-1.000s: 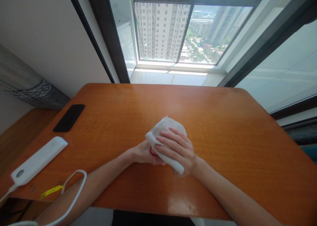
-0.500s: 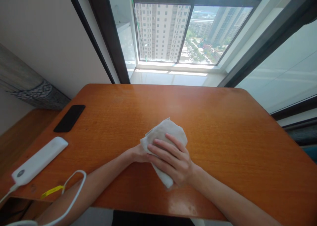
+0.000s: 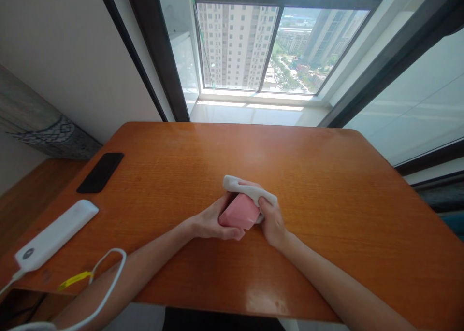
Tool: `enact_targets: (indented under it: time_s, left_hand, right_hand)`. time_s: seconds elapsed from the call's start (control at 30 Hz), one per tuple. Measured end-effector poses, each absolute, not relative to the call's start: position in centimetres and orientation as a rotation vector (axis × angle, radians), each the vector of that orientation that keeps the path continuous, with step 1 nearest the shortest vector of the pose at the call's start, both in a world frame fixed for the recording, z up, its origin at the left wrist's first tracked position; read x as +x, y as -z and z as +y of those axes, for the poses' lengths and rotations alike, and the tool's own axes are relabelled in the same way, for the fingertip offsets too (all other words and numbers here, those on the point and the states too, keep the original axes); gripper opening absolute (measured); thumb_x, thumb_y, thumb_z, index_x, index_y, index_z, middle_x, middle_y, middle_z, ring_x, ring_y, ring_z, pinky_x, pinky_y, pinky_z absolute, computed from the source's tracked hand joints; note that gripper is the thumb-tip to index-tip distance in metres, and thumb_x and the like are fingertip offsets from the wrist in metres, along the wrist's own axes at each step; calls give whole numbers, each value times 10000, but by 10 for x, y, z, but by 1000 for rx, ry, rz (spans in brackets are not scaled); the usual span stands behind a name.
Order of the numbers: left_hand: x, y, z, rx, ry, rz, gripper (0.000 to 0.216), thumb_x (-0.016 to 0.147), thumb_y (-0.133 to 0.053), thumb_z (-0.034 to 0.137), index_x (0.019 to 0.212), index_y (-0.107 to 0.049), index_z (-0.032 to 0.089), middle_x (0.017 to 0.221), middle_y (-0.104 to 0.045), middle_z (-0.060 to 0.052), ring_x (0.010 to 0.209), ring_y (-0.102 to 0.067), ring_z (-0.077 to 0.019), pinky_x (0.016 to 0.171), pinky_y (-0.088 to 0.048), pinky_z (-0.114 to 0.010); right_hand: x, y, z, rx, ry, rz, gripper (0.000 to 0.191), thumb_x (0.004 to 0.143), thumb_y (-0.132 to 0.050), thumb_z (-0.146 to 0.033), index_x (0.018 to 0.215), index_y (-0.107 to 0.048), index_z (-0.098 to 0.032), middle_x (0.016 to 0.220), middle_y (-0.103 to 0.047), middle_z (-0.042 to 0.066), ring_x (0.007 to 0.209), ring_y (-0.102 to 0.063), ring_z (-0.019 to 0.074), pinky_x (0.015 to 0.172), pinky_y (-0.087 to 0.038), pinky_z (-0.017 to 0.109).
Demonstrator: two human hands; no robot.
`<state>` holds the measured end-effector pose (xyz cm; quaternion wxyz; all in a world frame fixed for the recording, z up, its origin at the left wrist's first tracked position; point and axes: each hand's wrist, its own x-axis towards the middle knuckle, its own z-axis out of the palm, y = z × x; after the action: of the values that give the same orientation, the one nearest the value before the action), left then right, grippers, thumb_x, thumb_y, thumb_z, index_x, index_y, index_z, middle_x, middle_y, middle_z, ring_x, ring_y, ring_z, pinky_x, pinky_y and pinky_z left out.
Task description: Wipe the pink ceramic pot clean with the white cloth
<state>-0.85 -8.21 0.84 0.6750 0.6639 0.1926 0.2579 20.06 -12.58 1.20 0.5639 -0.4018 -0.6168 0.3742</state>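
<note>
Head view, both hands working near the middle of the orange wooden table (image 3: pixel 326 186), towards its near edge. The left hand (image 3: pixel 208 223) is gripping a pink box (image 3: pixel 239 213), thumb lying along its near lower edge and fingers curling round its far left side; the box is sitting tilted, its broad pink face turning up towards the camera, and whether its bottom corner is touching the table cannot be told. The right hand (image 3: pixel 272 221) is clenching a white cloth (image 3: pixel 247 188), thumb on top and the other fingers mostly hidden beneath the fabric. The cloth is lying bunched in a narrow band along the far upper edge of the box and wrapping down its right side, touching it there. Judgement on progress: the cloth is working only the top edge and right flank at present; the large near face is showing bare and looks even in colour, with no visible marks, though whether it has been gone over cannot be read from this view. The underside and far side are hidden, so their state is unknown. Well apart on the left, untouched: a black phone (image 3: pixel 100 172), a white power strip (image 3: pixel 54 234) and its white cable (image 3: pixel 108 278) with a yellow tag (image 3: pixel 75 280) near the left forearm.
</note>
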Motion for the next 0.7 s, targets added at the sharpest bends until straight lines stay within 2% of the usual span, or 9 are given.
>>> enact_targets:
  time_s: [0.1,0.2,0.33,0.43,0.53,0.6,0.7]
  left_hand:
    - [-8,-11,-81,1499,-572,438,996,767,-926,597,1541,-441,202,1178,-653,-96,954,-641,-221,836,-590,-365]
    - [-7,-13,-81,1525,-592,448,1020,736,-943,579,1546,-447,206,1220,-648,-107,1028,-647,-251,909,-595,-408]
    - [-6,-15,-80,1534,-595,444,1006,715,-956,568,1526,-481,210,1273,-653,-116,1057,-654,-265,961,-594,-442]
    - [-5,-11,-80,1536,-603,450,1002,674,-983,542,1492,-518,197,1319,-658,-129,1077,-658,-274,982,-596,-449]
    - [-4,-4,-82,1524,-628,458,969,636,-1008,512,1433,-561,192,1345,-675,-138,1121,-670,-290,998,-600,-446]
    - [-5,0,-81,1506,-623,457,905,626,-1009,517,1363,-603,184,1302,-708,-128,1119,-691,-295,997,-607,-447]
    - [-9,2,-79,1537,-551,531,746,607,-999,531,1195,-706,177,1133,-777,-106,1059,-742,-330,945,-641,-477]
  right_hand:
    - [202,-9,-119,-955,-997,-1381,497,1125,-463,-530,1351,-814,-262,1425,-797,65,1360,-728,314,1219,-548,465]
    - [204,-5,-115,-992,-1029,-1355,487,1125,-470,-525,1313,-840,-271,1357,-831,48,1304,-761,304,1178,-581,449]
    - [204,-3,-118,-971,-947,-1407,484,1125,-463,-508,1351,-824,-279,1430,-798,58,1363,-727,324,1223,-550,516]
    - [205,-10,-126,-922,-785,-1542,480,1135,-440,-487,1424,-775,-301,1532,-736,58,1474,-649,332,1290,-481,583]
    - [206,-19,-133,-846,-563,-1718,507,1155,-390,-467,1545,-674,-310,1566,-707,73,1477,-650,329,1280,-494,617]
    - [206,-23,-137,-785,-405,-1819,532,1157,-374,-450,1609,-609,-298,1573,-697,93,1448,-675,338,1262,-513,640]
    - [206,-27,-141,-721,-154,-1967,578,1129,-422,-435,1671,-538,-272,1585,-687,111,1456,-671,372,1248,-525,671]
